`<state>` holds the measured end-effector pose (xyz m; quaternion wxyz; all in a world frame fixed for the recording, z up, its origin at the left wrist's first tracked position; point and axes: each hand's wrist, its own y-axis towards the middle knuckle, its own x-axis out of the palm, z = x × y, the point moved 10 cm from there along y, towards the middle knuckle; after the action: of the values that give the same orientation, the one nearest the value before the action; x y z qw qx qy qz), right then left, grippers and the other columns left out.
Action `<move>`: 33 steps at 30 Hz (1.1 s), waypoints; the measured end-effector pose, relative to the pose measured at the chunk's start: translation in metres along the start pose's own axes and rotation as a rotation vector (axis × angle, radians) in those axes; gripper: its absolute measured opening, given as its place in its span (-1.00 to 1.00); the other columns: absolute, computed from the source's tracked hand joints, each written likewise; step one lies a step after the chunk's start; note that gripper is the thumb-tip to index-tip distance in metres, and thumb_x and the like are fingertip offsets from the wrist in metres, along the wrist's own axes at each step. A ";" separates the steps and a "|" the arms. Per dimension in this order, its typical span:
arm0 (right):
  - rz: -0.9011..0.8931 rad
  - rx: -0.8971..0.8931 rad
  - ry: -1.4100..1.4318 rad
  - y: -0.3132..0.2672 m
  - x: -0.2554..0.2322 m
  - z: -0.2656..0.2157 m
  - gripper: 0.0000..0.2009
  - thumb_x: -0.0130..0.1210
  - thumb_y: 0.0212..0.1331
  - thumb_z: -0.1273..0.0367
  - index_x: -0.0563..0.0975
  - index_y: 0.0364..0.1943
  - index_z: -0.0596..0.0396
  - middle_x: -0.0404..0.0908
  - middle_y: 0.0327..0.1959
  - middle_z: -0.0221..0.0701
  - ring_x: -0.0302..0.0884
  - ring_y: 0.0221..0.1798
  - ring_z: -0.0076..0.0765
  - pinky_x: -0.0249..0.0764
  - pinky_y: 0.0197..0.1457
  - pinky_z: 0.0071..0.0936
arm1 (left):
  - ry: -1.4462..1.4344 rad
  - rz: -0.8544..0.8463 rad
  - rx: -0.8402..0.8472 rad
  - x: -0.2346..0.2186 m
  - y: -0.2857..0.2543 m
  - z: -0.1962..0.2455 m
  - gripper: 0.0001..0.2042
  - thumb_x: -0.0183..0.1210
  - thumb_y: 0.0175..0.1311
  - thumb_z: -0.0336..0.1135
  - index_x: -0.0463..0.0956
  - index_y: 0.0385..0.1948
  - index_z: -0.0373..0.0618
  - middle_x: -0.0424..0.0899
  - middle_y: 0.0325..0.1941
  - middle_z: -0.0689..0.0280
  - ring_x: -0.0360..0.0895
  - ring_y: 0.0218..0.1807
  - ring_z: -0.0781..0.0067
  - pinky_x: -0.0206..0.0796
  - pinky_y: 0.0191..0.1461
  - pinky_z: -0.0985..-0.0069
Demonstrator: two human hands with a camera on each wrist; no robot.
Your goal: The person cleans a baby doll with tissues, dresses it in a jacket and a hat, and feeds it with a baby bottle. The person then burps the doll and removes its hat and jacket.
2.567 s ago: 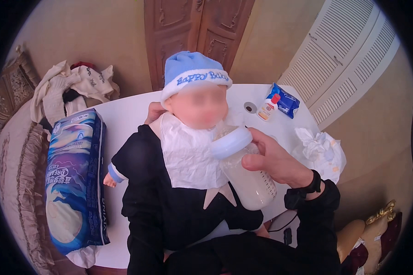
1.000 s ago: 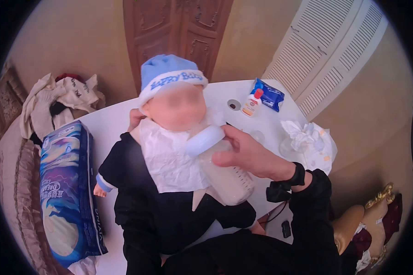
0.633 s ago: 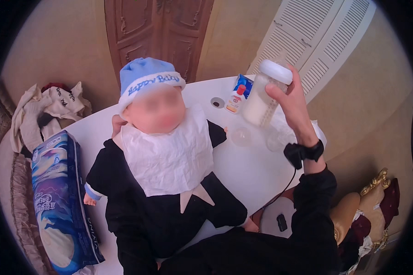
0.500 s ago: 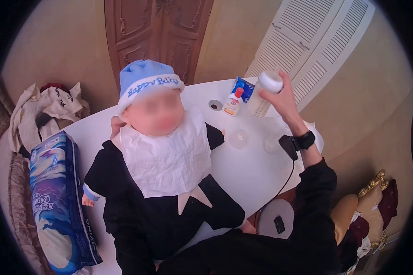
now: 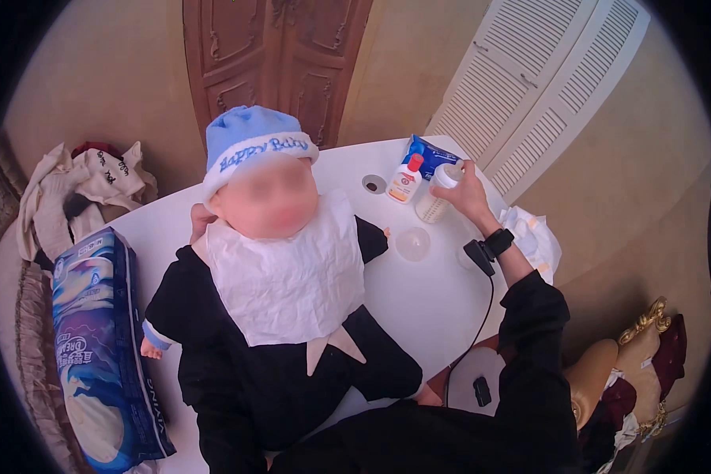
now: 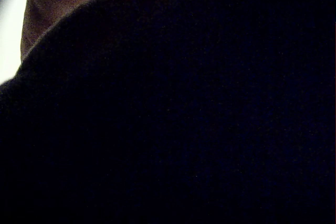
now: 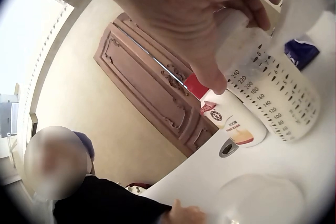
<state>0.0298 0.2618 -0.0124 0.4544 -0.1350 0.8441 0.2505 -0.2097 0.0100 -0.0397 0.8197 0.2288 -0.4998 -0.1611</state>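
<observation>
My right hand (image 5: 468, 193) grips a baby bottle (image 5: 432, 207) of milky liquid around its top, at the far right of the white table. In the right wrist view the bottle (image 7: 275, 92) stands close beside a red-capped lotion bottle (image 7: 236, 119), its base at the tabletop. A baby doll (image 5: 272, 197) in a blue hat leans back against my left arm, with a white cloth (image 5: 284, 272) spread over its chest. Only a bit of my left hand (image 5: 201, 222) shows behind the doll's neck; its fingers are hidden. Dark fabric fills most of the left wrist view.
A clear dome cap (image 5: 412, 243) lies on the table (image 5: 419, 300) in front of the bottle. Behind it sits a blue wipes pack (image 5: 434, 156). A crumpled diaper (image 5: 533, 241) is at the right edge, a large diaper pack (image 5: 103, 347) at the left. A cable trails from my right wrist.
My right hand has carried the baby bottle from the doll's mouth to the right, then down to the table beside the lotion bottle. The left hand stays behind the doll's neck.
</observation>
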 end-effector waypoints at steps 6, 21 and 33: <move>0.002 -0.023 0.044 0.002 0.009 0.013 -0.16 0.43 -0.31 0.13 0.21 0.05 0.26 0.53 -0.12 0.04 0.53 -0.05 0.04 0.44 0.02 -0.26 | 0.031 0.026 0.011 0.000 -0.012 0.014 -0.26 0.09 -0.12 -0.29 0.13 0.25 -0.27 0.36 0.22 0.08 0.37 0.20 0.17 0.20 0.27 0.35; -0.826 0.015 0.781 -0.180 0.084 -0.149 -0.74 0.13 0.21 0.30 0.47 -0.13 0.18 0.59 -0.31 -0.48 0.48 -0.24 -0.67 0.38 -0.19 -0.68 | 0.067 0.106 0.011 -0.006 -0.042 0.028 -0.26 0.09 -0.12 -0.31 0.13 0.25 -0.27 0.36 0.22 0.07 0.37 0.20 0.17 0.20 0.27 0.35; -0.537 -0.398 0.892 -0.144 0.034 -0.275 -0.84 0.14 0.19 0.36 0.53 -0.28 0.19 0.53 -0.42 -0.57 0.42 -0.38 -0.78 0.35 -0.32 -0.76 | 0.108 0.128 0.039 0.000 -0.056 0.047 -0.26 0.09 -0.12 -0.31 0.12 0.25 -0.28 0.36 0.22 0.07 0.37 0.20 0.17 0.19 0.27 0.35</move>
<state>-0.1161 -0.0093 0.0426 0.0667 -0.5215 0.8270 0.1993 -0.2535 -0.0474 -0.0514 0.8495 0.2208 -0.4715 -0.0858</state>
